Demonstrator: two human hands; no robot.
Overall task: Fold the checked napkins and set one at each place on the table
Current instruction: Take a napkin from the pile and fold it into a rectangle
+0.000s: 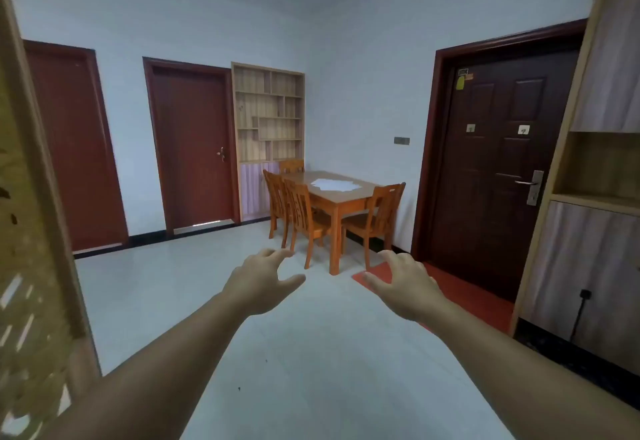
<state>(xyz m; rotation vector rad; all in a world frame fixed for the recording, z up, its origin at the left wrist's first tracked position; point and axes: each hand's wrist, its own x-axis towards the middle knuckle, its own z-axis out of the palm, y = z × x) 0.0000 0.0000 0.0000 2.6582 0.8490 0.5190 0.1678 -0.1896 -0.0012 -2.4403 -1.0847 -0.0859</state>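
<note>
Head camera is looking across a room, and two bare forearms are reaching forward over the pale floor (294,353). The left hand (265,278) is hanging in the air at about 11 o'clock from the person, and the right hand (403,284) at about 1 o'clock, with a clear gap between them. Both hands are open: the fingers are spreading and bending lightly, and they are gripping nothing.

The wooden table (349,199) is standing well beyond the hands, at 12 o'clock, close to the far corner of the room. The napkins (330,184) are lying on its top as a pale flat heap (from this distance I cannot tell any checks or folds). Wooden chairs are standing around the table: two (304,211) along its 9 o'clock side, one (292,165) behind it and one (377,211) at its 4 o'clock side.

An open wooden shelf (268,110) is filling the wall at 11 o'clock from the table. Two red-brown doors (194,142) are showing at 10 o'clock and a dark door (498,162) at 2 o'clock, with a red mat (460,290) lying in front of it. A light wooden cabinet (602,162) is standing at 3 o'clock.
</note>
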